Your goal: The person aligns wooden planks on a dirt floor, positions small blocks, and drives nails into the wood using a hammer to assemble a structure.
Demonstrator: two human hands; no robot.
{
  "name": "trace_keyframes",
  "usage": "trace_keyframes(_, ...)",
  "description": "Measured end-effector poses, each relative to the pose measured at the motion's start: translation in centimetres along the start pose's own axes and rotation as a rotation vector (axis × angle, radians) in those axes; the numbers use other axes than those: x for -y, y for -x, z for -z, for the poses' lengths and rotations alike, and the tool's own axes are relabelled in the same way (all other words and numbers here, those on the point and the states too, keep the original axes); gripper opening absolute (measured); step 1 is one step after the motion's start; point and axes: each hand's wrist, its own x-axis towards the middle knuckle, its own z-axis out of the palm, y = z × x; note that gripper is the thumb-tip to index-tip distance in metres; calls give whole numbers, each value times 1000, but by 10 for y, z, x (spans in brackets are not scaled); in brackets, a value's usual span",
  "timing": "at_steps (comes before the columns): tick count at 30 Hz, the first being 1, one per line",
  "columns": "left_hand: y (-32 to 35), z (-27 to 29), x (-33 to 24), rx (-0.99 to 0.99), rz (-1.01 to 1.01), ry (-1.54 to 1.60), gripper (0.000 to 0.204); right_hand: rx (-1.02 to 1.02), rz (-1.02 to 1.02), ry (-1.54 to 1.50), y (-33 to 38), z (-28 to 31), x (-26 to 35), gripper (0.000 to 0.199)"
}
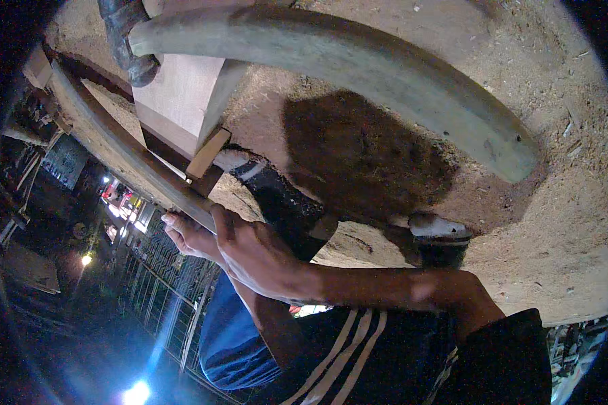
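Observation:
A long curved wooden bar point(118, 131) runs from the upper left down to my hands. My right hand point(253, 250) is closed round its near end, fingers bent over the top. Just below and left of it, my left hand point(192, 239) grips the same end from underneath, partly hidden by the right. A short wooden block point(209, 154) stands out beside the bar, and another wooden piece point(38, 69) sits at its far end. Next to the bar lies a flat pale board point(179, 91).
A thick curved timber point(358, 57) arches across the top over ground strewn with sawdust point(567, 236). Its left end meets a dark brown object point(127, 40) of unclear kind. Two feet, one striped point(250, 165), one pale-tipped point(439, 226), rest below it. Metal bars point(159, 283) stand lower left.

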Motion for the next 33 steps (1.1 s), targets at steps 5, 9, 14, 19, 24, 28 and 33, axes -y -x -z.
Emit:
trace_keyframes(5, 2, -3, -4, 97, 15, 172, 27, 125, -95, 36, -2, 2, 0, 59)
trace_keyframes(9, 6, -7, -4, 117, -281, -40, 27, 63, 75, 294, -1, 12, 4, 64)
trace_keyframes(14, 5, -1, 10, 49, -163, -64, 27, -29, 44, 320, 5, -28, 0, 65)
trace_keyframes(19, -1, 11, 24, 47, -167, -121, 28, -63, 5, 172, 0, -18, 4, 68)
trace_keyframes(24, 2, 2, 17, 5, -142, -75, 29, -69, 4, 153, 1, -14, 4, 62)
trace_keyframes(28, 17, -16, -12, -24, -35, 66, 30, 32, -30, 130, 2, -20, 2, 68)
trace_keyframes(33, 11, -8, 0, 52, -97, 91, 25, 27, -42, 46, 4, -12, 1, 72)
